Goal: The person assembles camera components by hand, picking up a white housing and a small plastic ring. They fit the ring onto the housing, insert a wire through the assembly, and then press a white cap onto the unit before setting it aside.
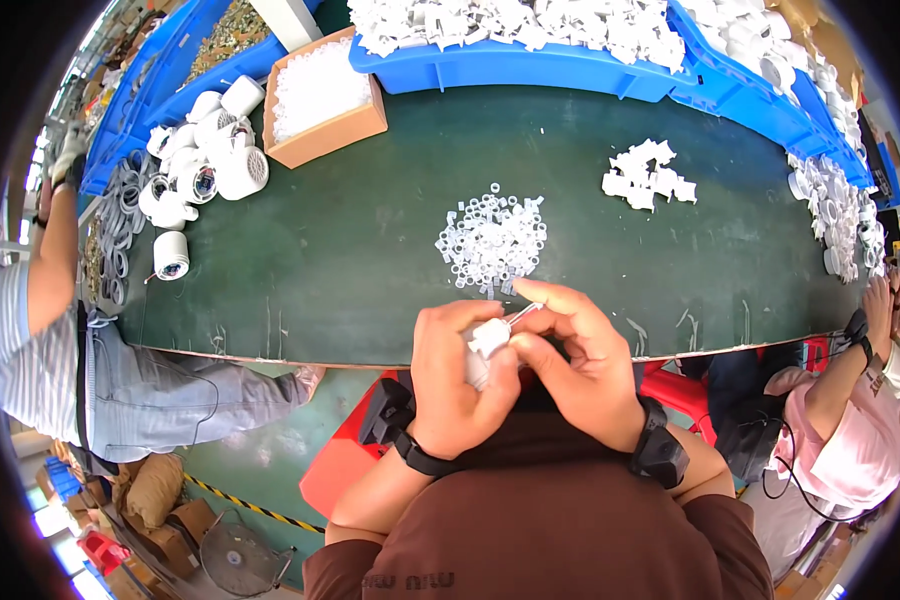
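Close to the table's front edge, my left hand (448, 375) grips a small white plastic part (489, 338) between thumb and fingers. A larger pale piece shows partly in the same palm, mostly hidden. My right hand (592, 375) is closed beside it, thumb and fingers pinching a thin, shiny, pin-like piece (523, 314) that meets the white part. Whether the pin is inside the part I cannot tell. Just beyond my fingers lies a pile of small translucent rings (492, 240). Farther right is a little heap of white plastic parts (647, 175).
White cylindrical housings (242, 172) and grey rings (120, 225) sit on the green table's (350, 250) left. Behind them stands a cardboard box (327, 135). Blue bins (530, 68) of white parts line the back. White rings (838, 215) lie right; people work at both sides.
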### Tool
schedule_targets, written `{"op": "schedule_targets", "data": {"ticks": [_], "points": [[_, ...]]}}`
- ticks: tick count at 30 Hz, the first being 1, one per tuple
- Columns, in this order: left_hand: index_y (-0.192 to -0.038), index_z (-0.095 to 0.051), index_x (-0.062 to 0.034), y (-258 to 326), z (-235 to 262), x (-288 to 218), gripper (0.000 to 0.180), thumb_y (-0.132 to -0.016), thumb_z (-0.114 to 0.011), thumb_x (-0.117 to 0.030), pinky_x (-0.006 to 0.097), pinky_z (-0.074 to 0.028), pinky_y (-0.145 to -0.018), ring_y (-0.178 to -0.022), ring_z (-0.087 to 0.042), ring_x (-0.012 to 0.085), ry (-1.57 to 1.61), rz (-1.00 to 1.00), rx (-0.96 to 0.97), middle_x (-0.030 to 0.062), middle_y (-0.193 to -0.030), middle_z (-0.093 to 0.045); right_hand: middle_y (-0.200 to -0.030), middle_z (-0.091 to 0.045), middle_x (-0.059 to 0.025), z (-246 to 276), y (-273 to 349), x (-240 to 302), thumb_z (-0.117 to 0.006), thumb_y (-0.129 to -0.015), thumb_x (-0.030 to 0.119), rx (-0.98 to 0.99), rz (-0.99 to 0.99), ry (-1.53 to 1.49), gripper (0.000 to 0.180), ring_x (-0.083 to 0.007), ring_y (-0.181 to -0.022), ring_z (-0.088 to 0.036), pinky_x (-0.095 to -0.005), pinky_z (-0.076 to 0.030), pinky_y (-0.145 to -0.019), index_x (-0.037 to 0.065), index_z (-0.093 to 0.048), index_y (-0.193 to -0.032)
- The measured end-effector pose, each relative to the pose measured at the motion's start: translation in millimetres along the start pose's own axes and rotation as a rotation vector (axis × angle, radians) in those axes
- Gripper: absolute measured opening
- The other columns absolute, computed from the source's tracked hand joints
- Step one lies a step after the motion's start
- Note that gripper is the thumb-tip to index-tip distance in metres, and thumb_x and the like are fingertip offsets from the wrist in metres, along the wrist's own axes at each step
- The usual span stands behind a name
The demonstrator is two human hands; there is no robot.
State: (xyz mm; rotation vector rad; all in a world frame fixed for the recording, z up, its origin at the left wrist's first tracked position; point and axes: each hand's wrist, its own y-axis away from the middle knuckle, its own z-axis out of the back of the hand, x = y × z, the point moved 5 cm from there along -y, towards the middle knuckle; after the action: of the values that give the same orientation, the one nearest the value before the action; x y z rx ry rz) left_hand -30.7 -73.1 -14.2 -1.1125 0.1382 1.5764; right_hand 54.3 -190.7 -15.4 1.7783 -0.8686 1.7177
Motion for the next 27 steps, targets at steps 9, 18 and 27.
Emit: {"op": "schedule_targets", "data": {"ticks": [9,18,27], "points": [[-0.122,-0.055,-0.0017,6,2,17,0.019,-0.106,-0.052,-0.011,0.025,-0.049,-0.080,-0.092,-0.058,0.0072,1.133,0.643,0.114,0.0026,-0.107,-0.063,-0.096,-0.066,-0.0103,-2,-10,23,-0.072,-0.091,-0.004,-0.016,0.296,0.296,0.011,-0.0208,-0.084,-0.065,-0.0315,-0.053,-0.071,0.001,-0.069,-0.100],[-0.109,-0.067,-0.0045,-14,15,-7,0.031,-0.079,-0.075,-0.002,0.039,-0.050,-0.081,-0.091,-0.065,0.0312,-0.100,-0.079,0.135,0.0113,-0.105,-0.072,-0.098,-0.070,-0.0069,36,-28,4,-0.066,-0.096,0.000,-0.028,0.191,0.508,0.004,-0.0171,-0.090,-0.066,-0.0294,-0.052,-0.081,0.000,-0.069,-0.099],[-0.109,-0.067,-0.0054,-15,12,-6,0.034,-0.076,-0.076,-0.002,0.040,-0.049,-0.080,-0.089,-0.062,0.0308,-0.099,-0.057,0.114,0.0095,-0.104,-0.072,-0.089,-0.065,-0.0054,48,-67,-14,-0.073,-0.091,0.002,-0.114,0.213,0.668,0.008,-0.0139,-0.073,-0.060,-0.0288,-0.048,-0.065,0.002,-0.070,-0.098]]}}
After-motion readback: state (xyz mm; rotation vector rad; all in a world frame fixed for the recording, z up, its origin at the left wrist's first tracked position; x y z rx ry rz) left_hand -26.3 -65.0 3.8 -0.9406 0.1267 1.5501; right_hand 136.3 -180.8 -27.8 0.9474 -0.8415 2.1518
